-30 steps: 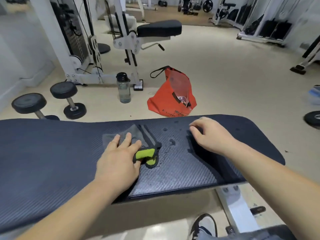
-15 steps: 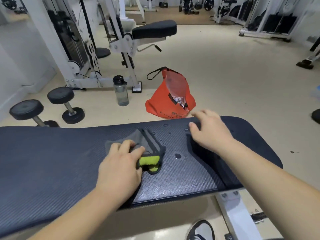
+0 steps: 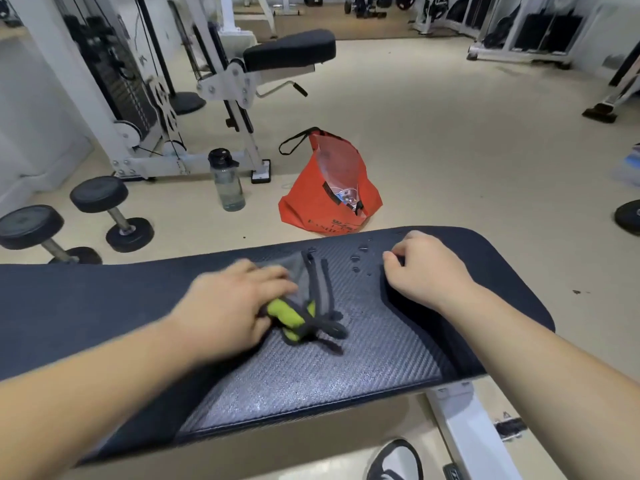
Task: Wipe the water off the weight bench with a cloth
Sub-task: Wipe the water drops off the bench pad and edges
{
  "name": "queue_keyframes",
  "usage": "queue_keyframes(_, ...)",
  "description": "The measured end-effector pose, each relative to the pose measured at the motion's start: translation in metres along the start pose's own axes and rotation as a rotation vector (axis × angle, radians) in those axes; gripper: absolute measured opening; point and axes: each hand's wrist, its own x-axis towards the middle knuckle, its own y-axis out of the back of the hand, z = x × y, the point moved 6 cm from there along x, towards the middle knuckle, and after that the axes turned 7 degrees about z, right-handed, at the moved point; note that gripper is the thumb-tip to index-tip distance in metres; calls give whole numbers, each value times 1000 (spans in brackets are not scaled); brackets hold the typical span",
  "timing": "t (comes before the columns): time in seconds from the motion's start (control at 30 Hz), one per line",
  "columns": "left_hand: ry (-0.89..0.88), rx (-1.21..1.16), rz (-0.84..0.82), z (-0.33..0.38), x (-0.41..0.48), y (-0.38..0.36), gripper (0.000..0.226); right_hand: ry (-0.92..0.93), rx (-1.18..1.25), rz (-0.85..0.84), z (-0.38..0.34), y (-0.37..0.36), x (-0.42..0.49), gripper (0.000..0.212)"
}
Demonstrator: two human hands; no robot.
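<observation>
Weight bench (image 3: pixel 86 306) runs left to right across the view, dark textured pad up. Cloth (image 3: pixel 302 280) sits on the bench pad a bit right of its middle, nearer the far edge: grey fabric, dark trim strips, a yellow-green patch bunched at the near end. Left hand (image 3: pixel 232 306) is on top of the cloth's left part, palm down. It's motion-blurred, but the fingers look laid out flat across the grey fabric, pressing rather than gripping, with the thumb beside the green patch. Right hand (image 3: pixel 426 268) rests on the bench pad toward its right end, apart from the cloth. Its fingers are loosely bent with the tips on the pad, and it's grasping nothing. Water drops (image 3: pixel 355 258) sit on the pad near the bench's far edge, between cloth and right hand, just beside the right fingertips. The pad by the bench's near edge, below the cloth, has a lighter sheen; can't tell whether it's wet or glare. On the floor past the bench's far edge: an orange bag (image 3: pixel 311 202), open at the top; a water bottle (image 3: pixel 227 183) just left of it; two dumbbells (image 3: pixel 110 213) further left. A white frame leg (image 3: pixel 464 431) shows under the bench's right end, near side. A shoe (image 3: pixel 394 459) is on the floor below the bench's near edge.
</observation>
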Motion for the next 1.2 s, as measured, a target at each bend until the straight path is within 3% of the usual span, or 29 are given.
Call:
queue_keyframes(0.1,309,19,-52,-37,25,-3,44,20,63,14,6,0,0,33)
queue_keyframes(0.17,461,24,-13,-20,31,-6,40,43,113,35,10,1,-1,30)
queue_keyframes(0.2,425,42,-9,3,29,-7,40,57,135,47,11,1,0,29)
queue_keyframes(0.3,87,-31,3,70,0,7,43,92,175,75,14,4,1,30)
queue_keyframes(0.37,-48,-55,-22,66,-6,9,46,87,173,91,20,9,1,36)
queue_keyframes(0.43,41,16,-53,39,8,5,43,46,168,118,32,15,0,40)
queue_keyframes(0.5,287,41,-7,20,23,5,35,-29,160,161,52,20,-2,41)
queue_keyframes(0.57,372,52,12,41,27,2,32,-128,149,187,73,24,-6,43)
queue_keyframes(0.67,36,-134,-1,108,5,4,41,-265,123,193,99,27,-15,42)
queue_keyframes(0.73,-167,-201,-22,108,1,6,51,-326,125,197,109,27,-20,40)
queue_keyframes(0.8,-121,-163,-64,81,16,2,53,-344,145,193,115,27,-23,40)
queue_keyframes(0.9,242,-162,-1,52,37,-5,39,-359,178,206,120,29,-24,41)
queue_keyframes(0.93,275,-148,14,62,38,-7,37,-376,175,222,123,30,-25,41)
queue_keyframes(1.0,135,-153,30,101,33,-6,42,-424,140,228,130,31,-26,41)
queue_keyframes(1.1,-212,-286,-52,138,21,-3,56,-483,151,228,139,29,-26,39)
queue_keyframes(1.17,-263,-286,-117,126,40,-8,59,-493,209,243,141,28,-24,42)
queue_keyframes(1.2,-207,-272,-112,117,56,-12,58,-495,230,249,142,27,-23,44)
